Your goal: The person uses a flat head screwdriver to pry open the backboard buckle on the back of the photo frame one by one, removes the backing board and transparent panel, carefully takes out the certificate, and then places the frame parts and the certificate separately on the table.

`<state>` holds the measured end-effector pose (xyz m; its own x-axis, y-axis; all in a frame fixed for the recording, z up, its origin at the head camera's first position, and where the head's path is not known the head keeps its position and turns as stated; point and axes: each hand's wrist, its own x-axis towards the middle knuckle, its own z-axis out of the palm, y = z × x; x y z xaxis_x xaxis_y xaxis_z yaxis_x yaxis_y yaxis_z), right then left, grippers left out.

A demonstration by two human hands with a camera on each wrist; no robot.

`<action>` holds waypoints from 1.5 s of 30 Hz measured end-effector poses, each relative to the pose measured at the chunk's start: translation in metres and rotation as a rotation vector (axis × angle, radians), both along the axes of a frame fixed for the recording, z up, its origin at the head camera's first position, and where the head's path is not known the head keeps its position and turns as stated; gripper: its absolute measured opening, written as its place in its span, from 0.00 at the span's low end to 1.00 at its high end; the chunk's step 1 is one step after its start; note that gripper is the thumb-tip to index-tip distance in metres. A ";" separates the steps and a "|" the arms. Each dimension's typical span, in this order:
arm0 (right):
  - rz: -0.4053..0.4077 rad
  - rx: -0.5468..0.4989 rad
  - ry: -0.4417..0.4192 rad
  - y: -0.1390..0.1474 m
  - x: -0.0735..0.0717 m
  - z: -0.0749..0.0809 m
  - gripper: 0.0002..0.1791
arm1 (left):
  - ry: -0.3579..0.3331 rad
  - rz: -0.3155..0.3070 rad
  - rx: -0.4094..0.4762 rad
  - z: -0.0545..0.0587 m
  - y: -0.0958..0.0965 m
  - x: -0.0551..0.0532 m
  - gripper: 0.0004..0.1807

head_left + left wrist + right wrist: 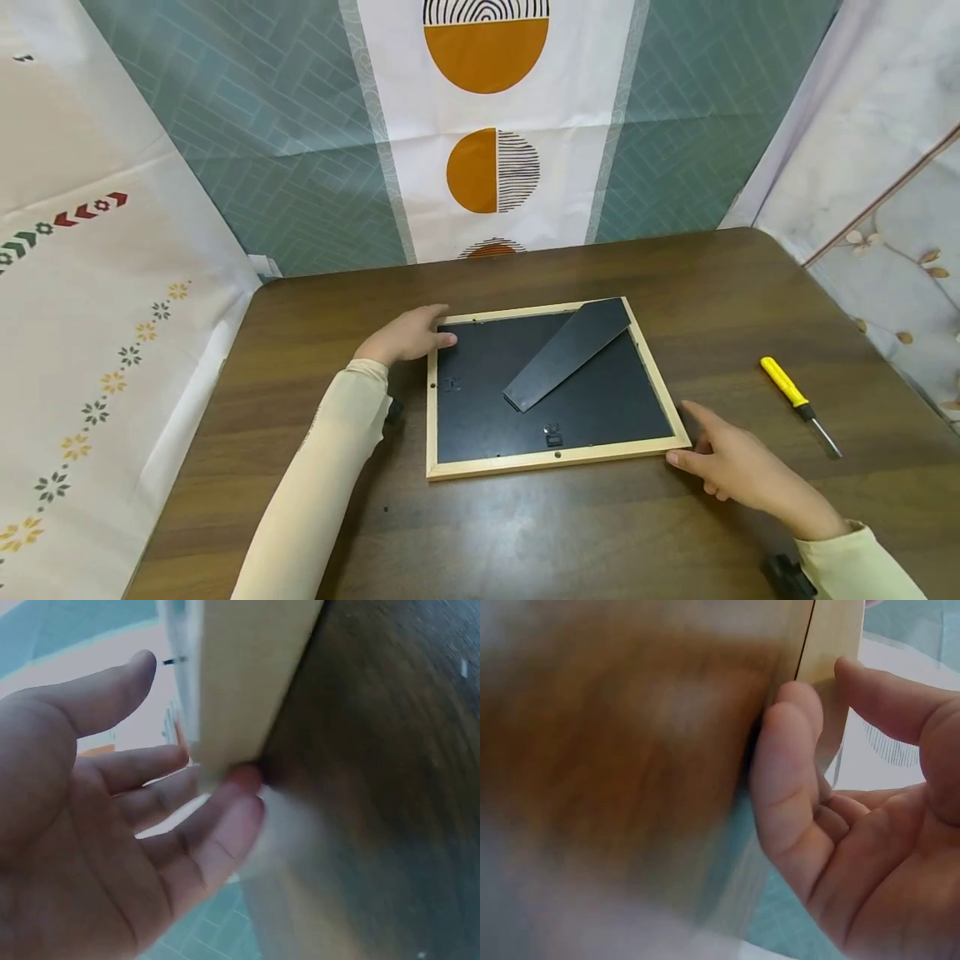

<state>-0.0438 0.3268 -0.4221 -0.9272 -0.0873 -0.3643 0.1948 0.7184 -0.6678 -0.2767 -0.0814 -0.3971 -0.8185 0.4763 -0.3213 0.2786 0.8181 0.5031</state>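
Observation:
A picture frame (555, 383) with a light wood border and black backing lies face down on the brown table. Its black stand leg (570, 354) slants across the backing. My left hand (408, 335) is at the far left corner, thumb over the backing's edge; in the left wrist view its loosely bent fingers (232, 832) meet the wooden side. At the near right corner, my right hand (738, 458) grips the border between thumb and fingers. The right wrist view shows those curled fingers (784, 780) along the lower edge and the thumb (892, 697) against the wood.
A screwdriver (798, 404) with a yellow handle lies on the table (525, 533) to the right of my right hand. Patterned cloths (285, 133) hang behind the table and along both sides.

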 end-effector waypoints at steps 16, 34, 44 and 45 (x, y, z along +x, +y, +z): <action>0.080 0.054 0.136 -0.007 -0.016 0.000 0.35 | 0.145 0.005 -0.042 -0.007 -0.011 0.004 0.23; -0.025 -0.125 0.117 0.007 -0.045 0.003 0.30 | 0.021 0.092 0.091 -0.008 -0.038 0.030 0.12; -0.035 -0.222 0.127 0.006 -0.052 0.004 0.35 | -0.043 0.036 0.148 -0.007 -0.056 0.049 0.12; -0.038 -0.237 0.130 0.006 -0.053 0.004 0.36 | -0.053 0.025 0.148 -0.008 -0.057 0.051 0.12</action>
